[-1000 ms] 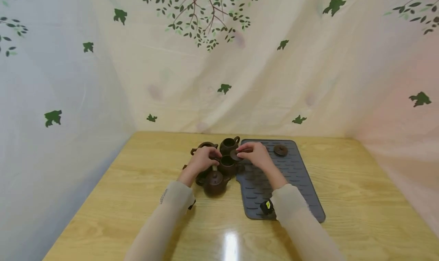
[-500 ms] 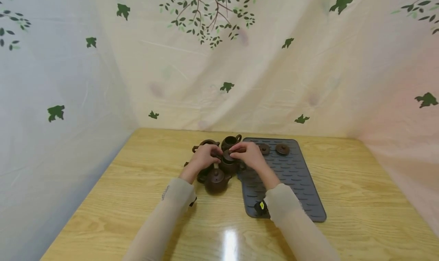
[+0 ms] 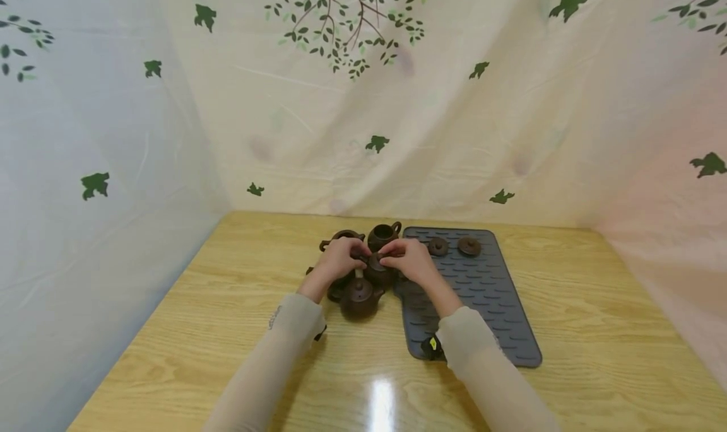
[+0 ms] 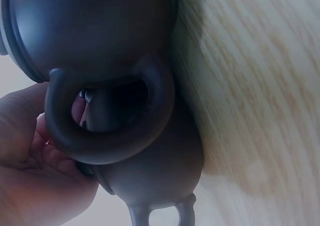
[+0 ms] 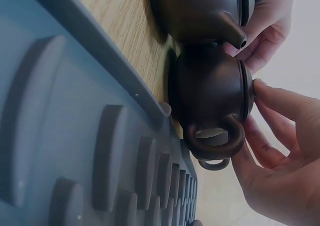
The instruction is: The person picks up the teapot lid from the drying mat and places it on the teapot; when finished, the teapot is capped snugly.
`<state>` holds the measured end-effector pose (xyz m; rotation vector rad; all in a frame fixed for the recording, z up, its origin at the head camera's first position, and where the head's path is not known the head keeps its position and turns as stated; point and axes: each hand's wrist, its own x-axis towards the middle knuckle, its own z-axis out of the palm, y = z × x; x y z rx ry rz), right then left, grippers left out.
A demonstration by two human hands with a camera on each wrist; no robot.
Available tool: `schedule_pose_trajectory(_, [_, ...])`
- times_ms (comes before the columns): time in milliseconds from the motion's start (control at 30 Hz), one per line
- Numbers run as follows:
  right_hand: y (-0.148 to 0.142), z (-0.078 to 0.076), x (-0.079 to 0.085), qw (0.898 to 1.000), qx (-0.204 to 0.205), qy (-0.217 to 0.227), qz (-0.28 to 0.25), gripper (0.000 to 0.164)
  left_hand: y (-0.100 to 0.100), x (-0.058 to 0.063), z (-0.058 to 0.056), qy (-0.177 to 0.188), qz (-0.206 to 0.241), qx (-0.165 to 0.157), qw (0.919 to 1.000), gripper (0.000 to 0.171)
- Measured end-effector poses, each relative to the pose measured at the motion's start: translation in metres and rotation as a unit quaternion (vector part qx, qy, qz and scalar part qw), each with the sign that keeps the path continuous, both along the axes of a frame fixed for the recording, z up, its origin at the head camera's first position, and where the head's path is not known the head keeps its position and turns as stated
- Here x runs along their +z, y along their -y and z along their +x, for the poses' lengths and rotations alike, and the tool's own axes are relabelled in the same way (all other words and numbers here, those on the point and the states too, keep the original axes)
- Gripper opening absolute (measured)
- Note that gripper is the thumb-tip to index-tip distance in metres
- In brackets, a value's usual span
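Note:
A dark brown teapot stands in the middle of a close group of similar pots. My right hand pinches the lid on top of it, thumb and fingertips at the knob. In the right wrist view the lid lies over the mouth, its edge along the rim. My left hand grips the same teapot on its left side, around the spout; its fingertips are mostly hidden. In front stands a lidded teapot, whose round handle covers part of the left hand in the left wrist view.
Behind are two open pots, one back left and one back right. Another dark pot sits beneath the left hand. A grey ridged mat lies to the right on the wooden table, bearing two loose lids.
My right hand has carried the lid leftward and down onto the middle teapot, whose mouth was open before. The left hand has stayed at that teapot.

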<state>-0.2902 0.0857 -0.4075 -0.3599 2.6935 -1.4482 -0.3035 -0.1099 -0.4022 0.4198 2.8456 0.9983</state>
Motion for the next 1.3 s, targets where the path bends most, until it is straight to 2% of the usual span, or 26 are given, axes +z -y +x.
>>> schedule_pose_trajectory(267, [-0.001, 0.003, 0.001, 1.000, 0.007, -0.003, 0.000, 0.018, 0.001, 0.004, 0.000, -0.006, 0.012, -0.013, 0.9998, 0.016])
schedule_pose_trajectory(433, [-0.003, 0.004, 0.004, 1.000, 0.008, -0.005, -0.002, 0.018, 0.003, 0.005, -0.001, -0.007, 0.039, -0.018, 0.9990, 0.014])
schedule_pose_trajectory(600, [-0.008, 0.003, 0.008, 1.000, -0.006, -0.002, -0.002, 0.017, 0.008, 0.008, -0.003, -0.012, 0.067, -0.008, 0.9976, 0.018])
schedule_pose_trajectory(800, [-0.016, 0.003, 0.012, 1.000, -0.014, 0.005, -0.007, 0.019, 0.014, 0.012, -0.002, -0.014, 0.080, 0.005, 0.9966, 0.019])
schedule_pose_trajectory(1067, [-0.030, 0.003, 0.012, 1.000, -0.025, -0.002, -0.002, 0.023, 0.024, 0.013, -0.004, -0.035, 0.104, 0.016, 0.9938, 0.019])
schedule_pose_trajectory(1300, [-0.042, 0.005, 0.017, 0.999, -0.038, -0.002, -0.003, 0.027, 0.034, 0.017, -0.005, -0.051, 0.121, 0.046, 0.9903, 0.020])
